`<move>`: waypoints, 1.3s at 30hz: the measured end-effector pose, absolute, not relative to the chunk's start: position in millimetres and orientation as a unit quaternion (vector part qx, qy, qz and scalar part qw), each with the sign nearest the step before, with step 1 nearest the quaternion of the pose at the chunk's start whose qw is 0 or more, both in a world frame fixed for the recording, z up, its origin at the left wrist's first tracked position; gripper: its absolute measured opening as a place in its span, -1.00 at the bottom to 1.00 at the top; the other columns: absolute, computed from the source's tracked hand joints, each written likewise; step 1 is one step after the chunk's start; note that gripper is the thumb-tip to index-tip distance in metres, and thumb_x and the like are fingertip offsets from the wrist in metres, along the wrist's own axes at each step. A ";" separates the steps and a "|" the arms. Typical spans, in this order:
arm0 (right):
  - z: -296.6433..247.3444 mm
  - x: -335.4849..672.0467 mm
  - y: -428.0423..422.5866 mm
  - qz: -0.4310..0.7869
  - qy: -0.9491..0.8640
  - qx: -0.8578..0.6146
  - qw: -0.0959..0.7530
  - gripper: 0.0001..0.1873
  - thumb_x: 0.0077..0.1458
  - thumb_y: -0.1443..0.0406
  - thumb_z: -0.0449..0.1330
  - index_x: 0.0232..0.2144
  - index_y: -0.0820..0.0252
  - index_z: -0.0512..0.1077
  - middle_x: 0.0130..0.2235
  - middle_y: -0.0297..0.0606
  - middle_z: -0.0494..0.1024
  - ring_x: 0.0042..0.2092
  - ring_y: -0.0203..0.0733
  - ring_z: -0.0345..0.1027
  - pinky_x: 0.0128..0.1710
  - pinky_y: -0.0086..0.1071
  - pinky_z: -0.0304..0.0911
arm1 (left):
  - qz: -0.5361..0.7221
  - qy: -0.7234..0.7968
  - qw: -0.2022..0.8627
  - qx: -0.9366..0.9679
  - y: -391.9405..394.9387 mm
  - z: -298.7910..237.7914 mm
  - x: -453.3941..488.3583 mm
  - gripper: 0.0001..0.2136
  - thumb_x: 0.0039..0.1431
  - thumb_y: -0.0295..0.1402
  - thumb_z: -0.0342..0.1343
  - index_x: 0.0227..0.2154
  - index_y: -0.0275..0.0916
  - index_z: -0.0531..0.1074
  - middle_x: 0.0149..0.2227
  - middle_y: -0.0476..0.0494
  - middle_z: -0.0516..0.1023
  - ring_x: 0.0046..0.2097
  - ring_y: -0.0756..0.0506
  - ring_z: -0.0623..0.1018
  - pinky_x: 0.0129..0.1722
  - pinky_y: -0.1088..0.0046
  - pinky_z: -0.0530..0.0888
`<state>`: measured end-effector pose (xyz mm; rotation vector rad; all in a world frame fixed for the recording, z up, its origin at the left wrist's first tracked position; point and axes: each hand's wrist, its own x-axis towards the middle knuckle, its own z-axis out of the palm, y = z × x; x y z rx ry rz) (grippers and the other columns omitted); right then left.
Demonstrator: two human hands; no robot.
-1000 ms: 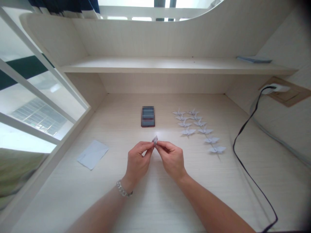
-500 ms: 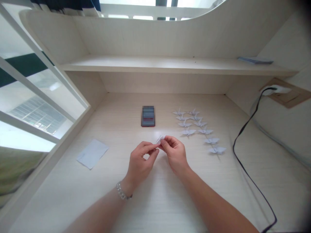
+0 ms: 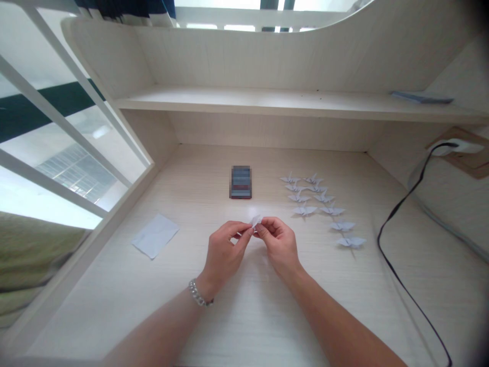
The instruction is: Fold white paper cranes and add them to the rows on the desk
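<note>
A small folded white paper point(image 3: 256, 220) is pinched between the fingertips of both hands, above the middle of the desk. My left hand point(image 3: 228, 246), with a metal bracelet on its wrist, grips the paper's left side between thumb and fingers. On the opposite side my right hand point(image 3: 280, 244) is closed on it with thumb and curled index finger. Much of the paper is covered by the fingertips, so its exact shape is hard to make out. To the right, several folded paper cranes point(image 3: 304, 210) stand in two slanting columns.
A pale square paper sheet point(image 3: 156, 236) lies flat at the left. Beyond my hands lies a dark, pixelated rectangular object point(image 3: 240, 182). A black cable point(image 3: 397, 210) runs from the wall socket point(image 3: 468, 151) down the right side. The shelf point(image 3: 244, 99) overhangs the desk's back.
My left fingers and thumb have closed together on the folded paper, which now shows more upright between the hands. The whole view has shifted, so the desk items appear further right.
</note>
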<state>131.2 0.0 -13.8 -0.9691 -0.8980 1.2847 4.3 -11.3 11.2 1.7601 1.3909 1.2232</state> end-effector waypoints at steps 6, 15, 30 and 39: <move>-14.8 130.0 -1.7 0.515 -0.428 -0.452 0.589 -0.85 -0.08 0.28 0.26 -0.41 0.20 0.40 -0.44 -0.33 0.50 -0.40 -0.29 0.36 -0.36 -0.39 0.31 | 0.439 0.547 0.333 0.630 -9.9 7.2 3.6 -0.84 0.11 -0.30 0.04 -0.35 -0.26 0.46 -0.33 -0.13 0.52 -0.31 -0.04 0.50 -0.34 0.49 0.46; -13.2 132.9 -2.7 0.501 -0.478 -0.482 0.537 -0.83 -0.07 0.25 0.23 -0.39 0.22 0.42 -0.42 -0.28 0.49 -0.40 -0.26 0.36 -0.37 -0.38 0.29 | 0.476 0.514 0.490 0.519 -0.3 -7.9 -1.9 -0.78 -0.05 -0.29 0.20 -0.33 -0.29 0.46 -0.33 -0.15 0.55 -0.30 -0.06 0.54 -0.27 0.44 0.47; -13.0 135.8 1.7 0.571 -0.404 -0.471 0.538 -0.79 -0.25 0.29 0.33 -0.45 0.22 0.49 -0.44 -0.26 0.55 -0.40 -0.23 0.40 -0.35 -0.34 0.31 | 0.445 0.522 0.552 0.475 1.7 -1.9 0.6 -0.78 -0.08 -0.27 0.21 -0.42 -0.34 0.47 -0.45 -0.12 0.53 -0.44 0.01 0.47 -0.47 0.53 0.41; -8.9 134.9 0.9 0.600 -0.392 -0.460 0.524 -0.76 -0.23 0.24 0.33 -0.43 0.25 0.50 -0.45 -0.26 0.54 -0.45 -0.30 0.33 -0.43 -0.41 0.25 | 0.436 0.508 0.484 0.563 -2.1 -1.1 1.9 -0.80 0.02 -0.26 0.12 -0.40 -0.32 0.47 -0.39 -0.13 0.55 -0.36 -0.03 0.52 -0.37 0.49 0.43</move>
